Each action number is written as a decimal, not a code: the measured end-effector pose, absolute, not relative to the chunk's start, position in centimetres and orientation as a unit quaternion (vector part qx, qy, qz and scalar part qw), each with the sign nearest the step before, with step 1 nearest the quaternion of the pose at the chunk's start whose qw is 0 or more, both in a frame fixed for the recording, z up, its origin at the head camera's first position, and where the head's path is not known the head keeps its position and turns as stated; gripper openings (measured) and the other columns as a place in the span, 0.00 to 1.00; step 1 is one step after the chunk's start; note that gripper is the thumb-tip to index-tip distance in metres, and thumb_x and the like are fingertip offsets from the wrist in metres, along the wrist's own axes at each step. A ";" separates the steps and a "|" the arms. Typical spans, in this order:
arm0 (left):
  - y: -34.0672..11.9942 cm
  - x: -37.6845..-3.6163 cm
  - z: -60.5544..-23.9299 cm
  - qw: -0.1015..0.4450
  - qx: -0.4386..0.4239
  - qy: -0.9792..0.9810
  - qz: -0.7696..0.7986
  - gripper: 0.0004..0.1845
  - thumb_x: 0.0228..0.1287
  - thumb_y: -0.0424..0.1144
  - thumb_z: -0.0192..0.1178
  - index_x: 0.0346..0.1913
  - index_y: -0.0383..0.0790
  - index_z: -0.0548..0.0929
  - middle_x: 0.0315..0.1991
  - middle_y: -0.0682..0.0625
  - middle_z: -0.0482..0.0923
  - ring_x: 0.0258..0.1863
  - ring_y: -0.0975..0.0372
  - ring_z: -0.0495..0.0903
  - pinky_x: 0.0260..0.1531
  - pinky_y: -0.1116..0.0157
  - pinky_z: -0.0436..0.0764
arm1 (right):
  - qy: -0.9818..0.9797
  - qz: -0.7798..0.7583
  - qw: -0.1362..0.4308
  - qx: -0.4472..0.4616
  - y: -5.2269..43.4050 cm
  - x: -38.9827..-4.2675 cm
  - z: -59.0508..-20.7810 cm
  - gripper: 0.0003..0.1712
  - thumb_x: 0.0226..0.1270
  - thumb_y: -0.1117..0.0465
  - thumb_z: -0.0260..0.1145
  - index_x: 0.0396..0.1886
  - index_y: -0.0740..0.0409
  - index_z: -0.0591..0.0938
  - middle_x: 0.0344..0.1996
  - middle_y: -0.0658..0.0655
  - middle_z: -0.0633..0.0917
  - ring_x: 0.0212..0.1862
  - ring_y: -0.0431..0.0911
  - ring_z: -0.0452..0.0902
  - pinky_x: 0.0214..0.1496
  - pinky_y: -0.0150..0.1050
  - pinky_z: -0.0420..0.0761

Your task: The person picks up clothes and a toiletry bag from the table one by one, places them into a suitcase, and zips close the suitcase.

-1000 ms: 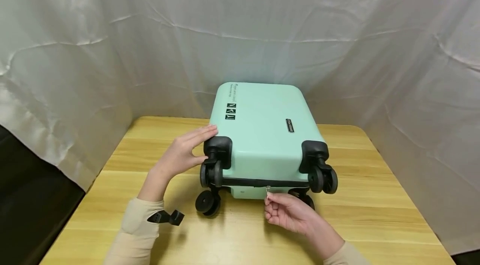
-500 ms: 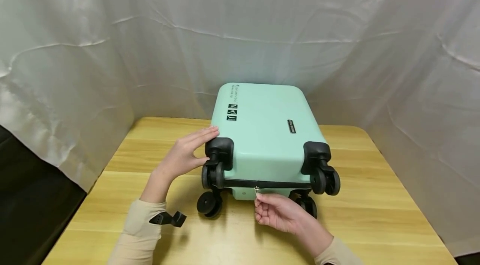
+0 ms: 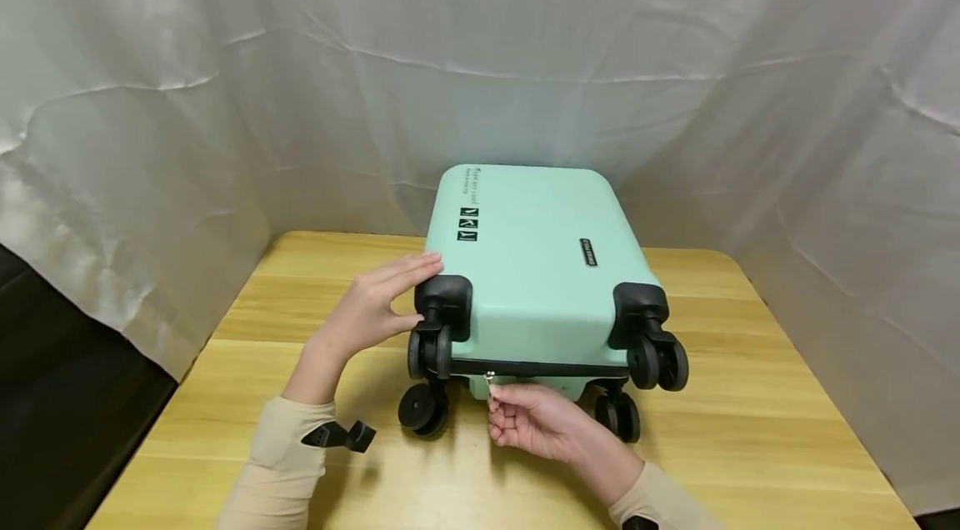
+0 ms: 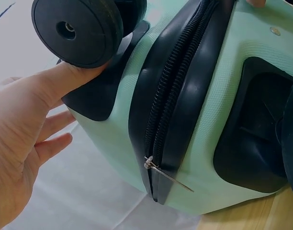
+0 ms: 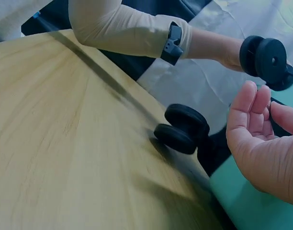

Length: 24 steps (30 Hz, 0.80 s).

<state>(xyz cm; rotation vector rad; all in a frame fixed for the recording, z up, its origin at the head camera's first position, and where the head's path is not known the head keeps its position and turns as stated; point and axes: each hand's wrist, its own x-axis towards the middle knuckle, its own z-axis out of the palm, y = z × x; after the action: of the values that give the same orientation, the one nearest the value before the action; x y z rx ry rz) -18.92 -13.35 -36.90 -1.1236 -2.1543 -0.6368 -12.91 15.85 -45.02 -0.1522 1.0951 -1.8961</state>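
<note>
The mint suitcase [image 3: 536, 263] lies flat on the wooden tabletop [image 3: 750, 397], its wheels toward the person. The left hand [image 3: 371, 309] rests with straight fingers against its left corner. The right hand [image 3: 532, 422] pinches the zipper pull [image 3: 489, 381] with curled fingers.

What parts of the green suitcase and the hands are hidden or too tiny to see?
- Head view: print on the suitcase labels is too small to read.
- Head view: the suitcase's far end, behind its own body.
- Right wrist view: the zipper pull is out of sight; the right hand is cut by the edge.
- Left wrist view: the left hand fingertips hide behind the shell.
</note>
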 end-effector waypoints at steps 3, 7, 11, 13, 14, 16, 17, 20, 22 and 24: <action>-13.3 -18.9 -37.0 0.305 -0.426 -0.818 -0.239 0.39 0.43 0.33 0.76 0.64 0.39 0.76 0.64 0.44 0.77 0.64 0.54 0.75 0.68 0.65 0.69 | 0.452 -0.765 0.456 -0.054 15.6 -12.9 -45.1 0.11 0.75 0.57 0.54 0.33 0.54 0.78 0.28 0.48 0.82 0.32 0.40 0.79 0.39 0.29 0.81; -13.3 -18.8 -37.1 0.310 -0.425 -0.816 -0.241 0.39 0.42 0.33 0.76 0.64 0.39 0.77 0.63 0.43 0.77 0.64 0.54 0.75 0.69 0.67 0.67 | 0.454 -0.761 0.460 -0.058 15.6 -13.0 -45.3 0.11 0.75 0.57 0.54 0.33 0.55 0.78 0.28 0.48 0.82 0.33 0.40 0.79 0.39 0.30 0.80; -13.3 -18.9 -37.1 0.316 -0.429 -0.811 -0.241 0.39 0.42 0.34 0.76 0.63 0.38 0.77 0.63 0.43 0.77 0.64 0.54 0.76 0.69 0.67 0.66 | 0.449 -0.761 0.464 -0.064 15.5 -13.2 -45.4 0.11 0.75 0.57 0.54 0.34 0.54 0.79 0.29 0.48 0.82 0.33 0.40 0.78 0.40 0.30 0.80; -13.3 -19.0 -37.1 0.317 -0.429 -0.811 -0.241 0.39 0.42 0.34 0.77 0.63 0.38 0.77 0.62 0.43 0.77 0.64 0.54 0.76 0.69 0.66 0.67 | 0.446 -0.762 0.466 -0.064 15.2 -13.2 -45.4 0.11 0.75 0.57 0.53 0.34 0.54 0.79 0.29 0.48 0.82 0.33 0.40 0.78 0.40 0.30 0.79; -13.3 -19.0 -37.1 0.318 -0.428 -0.811 -0.241 0.39 0.42 0.34 0.77 0.63 0.38 0.77 0.62 0.43 0.77 0.64 0.54 0.76 0.69 0.66 0.67 | 0.444 -0.762 0.467 -0.064 15.0 -13.3 -45.4 0.11 0.75 0.57 0.53 0.34 0.54 0.79 0.29 0.48 0.82 0.33 0.40 0.77 0.40 0.29 0.79; -13.3 -19.0 -37.1 0.316 -0.425 -0.813 -0.242 0.39 0.42 0.34 0.77 0.63 0.38 0.77 0.63 0.43 0.77 0.64 0.54 0.76 0.69 0.66 0.68 | 0.444 -0.762 0.468 -0.064 14.5 -13.3 -45.3 0.11 0.75 0.57 0.53 0.34 0.54 0.79 0.29 0.48 0.81 0.33 0.40 0.77 0.39 0.29 0.79; -13.4 -19.0 -37.1 0.317 -0.425 -0.812 -0.243 0.39 0.41 0.33 0.77 0.63 0.38 0.77 0.62 0.43 0.78 0.63 0.54 0.76 0.69 0.66 0.68 | 0.444 -0.761 0.469 -0.063 14.2 -13.3 -45.3 0.11 0.75 0.57 0.54 0.34 0.54 0.79 0.29 0.48 0.81 0.33 0.40 0.77 0.39 0.29 0.80; -13.4 -18.9 -37.0 0.314 -0.423 -0.814 -0.245 0.39 0.41 0.34 0.77 0.63 0.39 0.77 0.63 0.43 0.77 0.64 0.53 0.76 0.68 0.66 0.68 | 0.447 -0.760 0.468 -0.060 13.5 -13.3 -45.3 0.10 0.74 0.57 0.55 0.33 0.55 0.78 0.29 0.48 0.81 0.33 0.40 0.77 0.40 0.29 0.80; -13.4 -18.9 -37.0 0.313 -0.425 -0.812 -0.249 0.39 0.41 0.34 0.77 0.63 0.38 0.77 0.62 0.43 0.78 0.63 0.53 0.76 0.68 0.65 0.68 | 0.453 -0.759 0.464 -0.055 13.3 -13.2 -45.2 0.11 0.74 0.57 0.55 0.33 0.55 0.78 0.28 0.48 0.81 0.33 0.40 0.77 0.39 0.30 0.80; -13.4 -19.0 -36.9 0.311 -0.428 -0.811 -0.250 0.39 0.41 0.34 0.77 0.63 0.38 0.77 0.62 0.43 0.78 0.63 0.53 0.76 0.69 0.63 0.68 | 0.458 -0.760 0.459 -0.051 13.3 -13.1 -45.2 0.11 0.75 0.57 0.54 0.32 0.55 0.78 0.28 0.49 0.80 0.33 0.40 0.77 0.39 0.30 0.80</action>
<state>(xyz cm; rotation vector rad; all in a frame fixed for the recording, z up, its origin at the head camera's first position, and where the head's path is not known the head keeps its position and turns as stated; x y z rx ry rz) -18.96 -13.35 -36.95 -1.1293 -2.1400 -0.6600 -13.09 13.30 -45.23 -0.1254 1.1267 -1.8714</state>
